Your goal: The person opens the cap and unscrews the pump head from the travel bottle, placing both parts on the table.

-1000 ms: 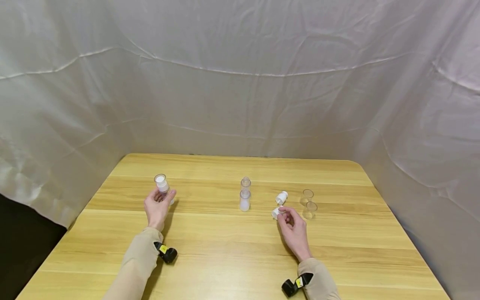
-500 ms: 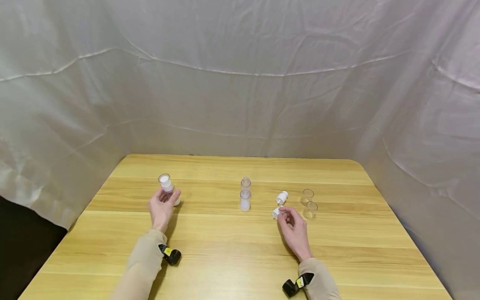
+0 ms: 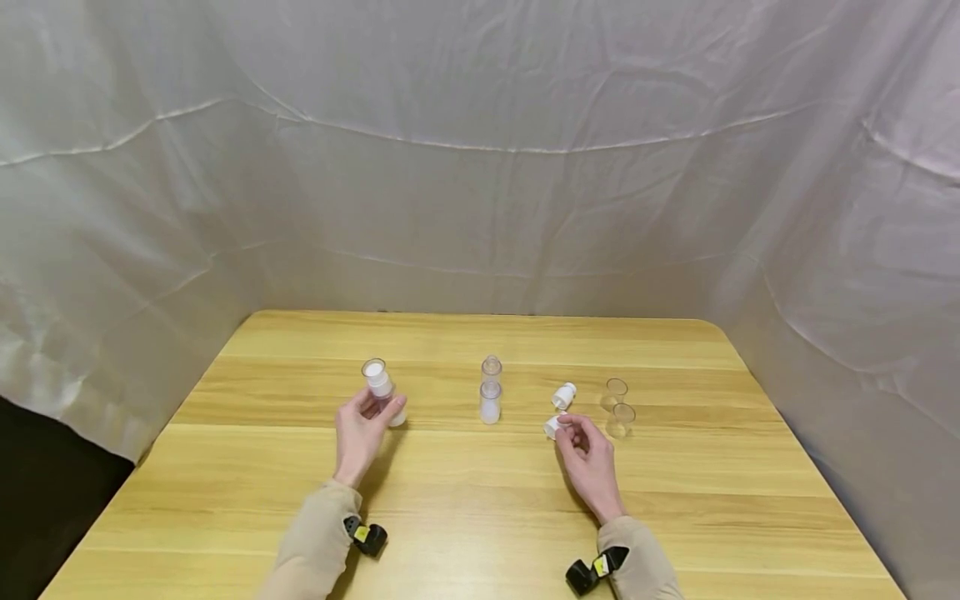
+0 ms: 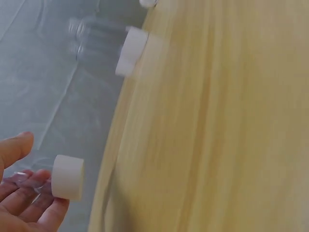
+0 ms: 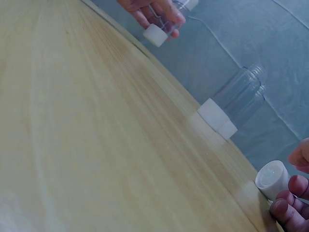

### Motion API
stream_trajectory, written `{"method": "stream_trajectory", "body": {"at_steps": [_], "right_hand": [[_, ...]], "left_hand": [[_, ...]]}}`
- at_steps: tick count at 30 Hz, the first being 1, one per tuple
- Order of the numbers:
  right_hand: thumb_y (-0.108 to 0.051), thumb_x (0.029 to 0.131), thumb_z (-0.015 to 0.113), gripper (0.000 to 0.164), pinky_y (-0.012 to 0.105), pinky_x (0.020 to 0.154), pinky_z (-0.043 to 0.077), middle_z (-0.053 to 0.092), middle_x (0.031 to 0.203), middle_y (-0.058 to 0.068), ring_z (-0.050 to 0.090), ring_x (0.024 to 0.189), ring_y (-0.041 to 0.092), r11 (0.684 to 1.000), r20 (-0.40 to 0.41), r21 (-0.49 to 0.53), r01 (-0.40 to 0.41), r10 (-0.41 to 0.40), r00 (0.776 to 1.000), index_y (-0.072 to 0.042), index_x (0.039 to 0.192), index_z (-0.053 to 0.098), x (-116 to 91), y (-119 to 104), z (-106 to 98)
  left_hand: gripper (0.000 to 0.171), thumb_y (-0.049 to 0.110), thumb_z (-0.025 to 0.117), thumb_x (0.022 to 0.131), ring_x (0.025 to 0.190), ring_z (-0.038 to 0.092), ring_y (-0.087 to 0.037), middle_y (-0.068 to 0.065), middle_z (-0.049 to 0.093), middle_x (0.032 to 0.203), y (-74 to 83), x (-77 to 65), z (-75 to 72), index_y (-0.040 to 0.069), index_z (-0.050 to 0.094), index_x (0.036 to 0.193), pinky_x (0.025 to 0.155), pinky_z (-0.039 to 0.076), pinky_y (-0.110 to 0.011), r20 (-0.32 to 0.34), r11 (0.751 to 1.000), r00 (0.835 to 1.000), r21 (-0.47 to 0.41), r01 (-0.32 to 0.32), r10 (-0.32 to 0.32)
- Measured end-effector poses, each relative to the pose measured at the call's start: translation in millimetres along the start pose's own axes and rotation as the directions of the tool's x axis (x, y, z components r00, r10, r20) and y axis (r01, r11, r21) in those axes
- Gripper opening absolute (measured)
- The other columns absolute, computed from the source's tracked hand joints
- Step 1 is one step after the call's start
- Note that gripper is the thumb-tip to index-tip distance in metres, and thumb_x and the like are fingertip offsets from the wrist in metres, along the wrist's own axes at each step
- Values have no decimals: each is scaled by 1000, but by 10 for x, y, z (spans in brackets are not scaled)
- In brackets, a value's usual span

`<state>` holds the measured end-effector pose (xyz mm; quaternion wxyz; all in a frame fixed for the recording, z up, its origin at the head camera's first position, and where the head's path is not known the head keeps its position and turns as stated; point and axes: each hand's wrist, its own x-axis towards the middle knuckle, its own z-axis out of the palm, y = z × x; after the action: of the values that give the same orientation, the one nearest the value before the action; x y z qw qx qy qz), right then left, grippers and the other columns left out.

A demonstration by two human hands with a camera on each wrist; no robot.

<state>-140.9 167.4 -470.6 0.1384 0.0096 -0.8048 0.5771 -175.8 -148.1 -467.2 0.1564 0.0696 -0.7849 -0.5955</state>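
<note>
My left hand [image 3: 360, 433] grips a clear bottle [image 3: 384, 400] by its body and holds it slightly tilted, above the table. A white pump top [image 3: 380, 383] under a clear cover sits at its upper end, and its white base [image 4: 67, 177] shows in the left wrist view. The fingers of my right hand [image 3: 590, 467] hold a white pump head [image 5: 272, 180] lying on its side, partly covered by the fingertips. Just behind it lies a second white pump head [image 3: 564, 395]. Two clear bottles with white bases, a front bottle [image 3: 490, 403] and a rear bottle [image 3: 491, 368], stand between my hands.
Right of my right hand stand two clear caps, a rear cap [image 3: 617, 390] and a front cap [image 3: 622, 418]. The wooden table [image 3: 465, 508] is enclosed by a grey curtain [image 3: 480, 225] at the back and sides.
My left hand has carried the pump bottle rightward and a little toward the front, closer to the standing bottles. My right hand has stayed at the same pump head.
</note>
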Motion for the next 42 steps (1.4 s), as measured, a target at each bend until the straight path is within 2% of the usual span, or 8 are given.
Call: {"method": "stream_trajectory", "body": {"at_steps": [1, 6, 8, 13, 20, 26, 35, 42], "right_hand": [[5, 94, 61, 17, 11, 58, 45, 63, 86, 15, 53, 72, 5, 1000, 1, -1, 0, 0, 1000, 8, 110, 65, 2, 1, 0], [5, 94, 61, 17, 11, 57, 45, 63, 86, 15, 53, 72, 6, 1000, 3, -9, 2, -2, 1000, 8, 110, 66, 8, 3, -2], [5, 94, 61, 17, 11, 57, 46, 63, 86, 16, 54, 72, 6, 1000, 2, -10, 4, -4, 1000, 8, 110, 66, 8, 6, -3], [4, 95, 61, 17, 11, 59, 46, 63, 87, 16, 54, 73, 5, 1000, 2, -4, -2, 2, 1000, 8, 110, 66, 2, 12, -1], [3, 95, 61, 17, 11, 59, 46, 63, 88, 15, 54, 73, 5, 1000, 13, -14, -5, 5, 1000, 7, 111, 66, -5, 15, -4], [3, 95, 61, 18, 11, 59, 46, 64, 88, 16, 54, 73, 4, 1000, 8, -9, -2, 2, 1000, 8, 111, 66, -1, 19, -6], [3, 95, 60, 18, 11, 59, 46, 63, 88, 15, 53, 73, 4, 1000, 11, -3, -11, 11, 1000, 8, 112, 66, -6, 15, -7], [4, 95, 60, 17, 11, 59, 46, 63, 87, 16, 53, 72, 4, 1000, 3, -2, -3, 3, 1000, 8, 111, 66, -3, 8, 0]], "left_hand": [[38, 13, 78, 88, 107, 72, -35, -27, 72, 115, 8, -27, 30, -5, 68, 120, 83, 56, -10, 17, 1000, 1000, 2, -6, 6], [40, 11, 79, 86, 107, 72, -36, -25, 72, 117, 64, -153, 181, -4, 67, 121, 94, 61, -32, 113, 1000, 993, -9, -24, 25], [41, 11, 79, 86, 108, 72, -35, -25, 72, 118, 92, -200, 244, -4, 67, 122, 96, 61, -36, 156, 999, 987, -25, -23, 26], [40, 10, 82, 82, 104, 73, -33, -24, 73, 115, 142, -308, 394, -4, 68, 117, 92, 62, -32, 233, 997, 972, -80, -8, 26], [42, 7, 86, 76, 99, 75, -32, -24, 75, 108, 202, -442, 559, -3, 71, 114, 87, 63, -30, 286, 985, 958, -167, 30, 19], [46, 12, 88, 75, 96, 75, -29, -20, 76, 105, 219, -517, 657, -2, 70, 114, 88, 63, -31, 355, 990, 935, -140, 34, 18], [48, 17, 90, 72, 93, 75, -23, -18, 77, 104, 205, -529, 706, 0, 69, 112, 87, 63, -28, 458, 997, 889, -78, 17, 21], [48, 15, 89, 73, 98, 75, -29, -19, 76, 107, 211, -536, 733, -1, 70, 114, 89, 63, -33, 526, 998, 849, -67, -14, 47]]}}
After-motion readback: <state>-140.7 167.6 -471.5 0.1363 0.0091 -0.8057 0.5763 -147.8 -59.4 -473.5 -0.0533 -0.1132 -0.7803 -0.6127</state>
